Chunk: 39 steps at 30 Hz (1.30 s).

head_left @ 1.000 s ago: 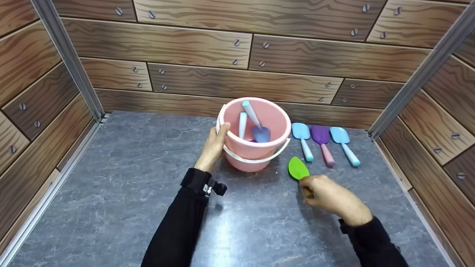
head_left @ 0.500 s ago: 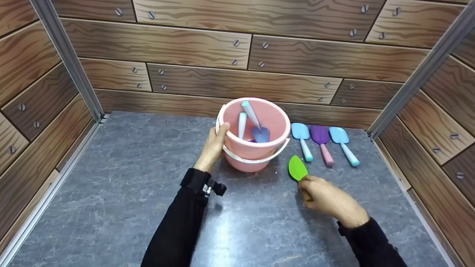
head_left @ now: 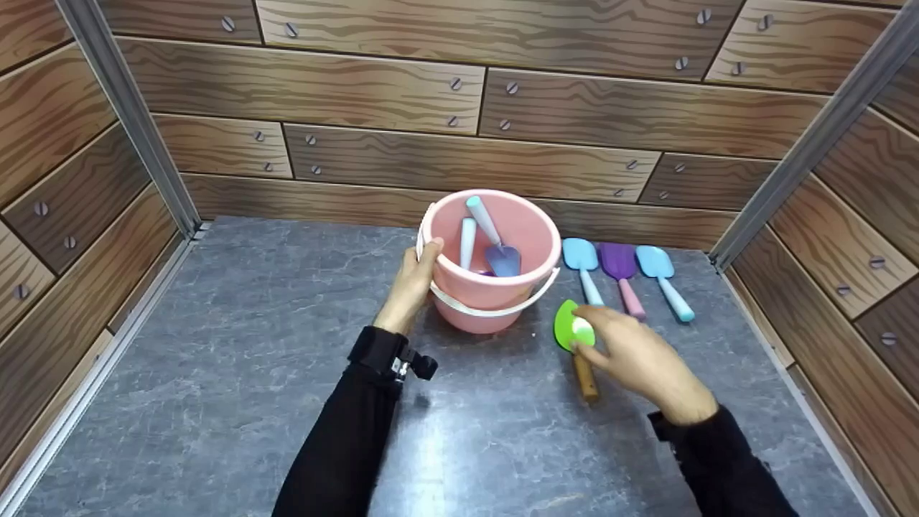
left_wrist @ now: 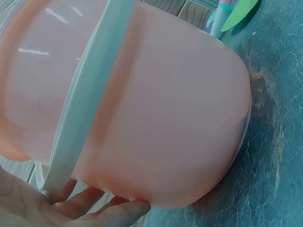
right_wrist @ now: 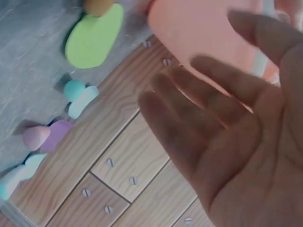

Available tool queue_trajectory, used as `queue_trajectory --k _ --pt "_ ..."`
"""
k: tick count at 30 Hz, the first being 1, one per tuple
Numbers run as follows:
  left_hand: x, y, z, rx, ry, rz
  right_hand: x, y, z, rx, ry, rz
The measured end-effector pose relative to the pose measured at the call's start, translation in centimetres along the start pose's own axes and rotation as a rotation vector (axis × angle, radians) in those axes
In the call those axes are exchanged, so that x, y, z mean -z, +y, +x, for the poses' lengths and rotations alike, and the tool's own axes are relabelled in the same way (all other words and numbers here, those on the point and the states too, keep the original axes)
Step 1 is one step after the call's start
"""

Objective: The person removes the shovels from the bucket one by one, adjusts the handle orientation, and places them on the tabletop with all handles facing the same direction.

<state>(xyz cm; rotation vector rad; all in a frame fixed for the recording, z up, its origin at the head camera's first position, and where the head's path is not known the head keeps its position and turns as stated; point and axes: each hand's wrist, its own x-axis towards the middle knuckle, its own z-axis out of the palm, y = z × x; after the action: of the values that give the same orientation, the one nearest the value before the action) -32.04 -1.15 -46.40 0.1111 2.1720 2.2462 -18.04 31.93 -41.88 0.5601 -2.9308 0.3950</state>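
Observation:
A pink bucket (head_left: 474, 294) with a white handle stands on the grey floor. My left hand (head_left: 411, 283) holds its left side, thumb at the rim; in the left wrist view the left hand's fingers (left_wrist: 118, 210) lie along the outer wall. Inside the bucket are a blue-bladed shovel (head_left: 505, 260) and another light-blue handle (head_left: 468, 240). To the bucket's right lies a green toy shovel (head_left: 566, 327) with a brown handle (head_left: 586, 380). My right hand (head_left: 635, 355) hovers beside and partly over the green blade, its fingers spread and relaxed in the right wrist view, holding nothing.
Behind the green shovel lie a blue shovel (head_left: 580, 255), a purple one (head_left: 618, 260) with a pink handle, and another blue one (head_left: 655, 262), side by side. Wood-patterned walls (head_left: 388, 154) with metal corner posts close off the back and sides.
The right hand has let go of the green shovel's handle and moved up towards its blade; the brown handle now shows. The left hand and bucket stay in place.

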Motion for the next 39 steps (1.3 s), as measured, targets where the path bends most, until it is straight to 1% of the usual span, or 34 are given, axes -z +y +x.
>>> queue_trajectory --k 2,6,12,16,18,23,27,29,32,34,36,39 --pt "0.0 0.0 0.0 0.008 0.002 -0.005 0.5 -0.1 0.6 -0.011 0.028 0.032" --pt "0.0 0.0 -0.1 0.022 0.003 -0.024 1.3 -0.2 1.8 -0.022 0.068 0.048" --pt "0.1 0.0 -0.1 0.015 -0.007 -0.048 2.1 -0.5 3.5 -0.109 0.101 0.101" --pt "0.2 -0.1 0.0 0.005 -0.027 -0.072 2.2 -0.6 4.6 -0.144 0.126 0.153" --pt "0.2 -0.1 0.0 0.006 -0.023 -0.046 2.2 -0.6 5.1 -0.159 0.132 0.177" --pt "0.2 0.0 -0.1 0.044 0.009 0.028 2.0 -0.5 6.4 -0.218 0.137 0.259" --pt "0.1 0.0 -0.2 0.049 0.006 0.011 1.7 -0.3 7.2 -0.259 0.125 0.363" --pt "0.1 0.0 -0.2 0.049 0.006 -0.003 1.6 -0.3 7.6 -0.284 0.111 0.427" --pt "0.0 0.0 -0.1 0.047 0.005 -0.023 1.4 -0.3 8.1 -0.332 0.092 0.565" --pt "0.0 0.0 0.0 0.050 0.000 -0.040 1.2 -0.4 8.5 -0.373 0.090 0.704" --pt "0.0 0.0 0.0 0.056 -0.003 -0.054 0.9 -0.6 8.9 -0.412 0.089 0.868" --pt "0.1 0.0 -0.1 0.064 -0.007 -0.069 0.3 -0.8 9.4 -0.453 0.085 1.096"
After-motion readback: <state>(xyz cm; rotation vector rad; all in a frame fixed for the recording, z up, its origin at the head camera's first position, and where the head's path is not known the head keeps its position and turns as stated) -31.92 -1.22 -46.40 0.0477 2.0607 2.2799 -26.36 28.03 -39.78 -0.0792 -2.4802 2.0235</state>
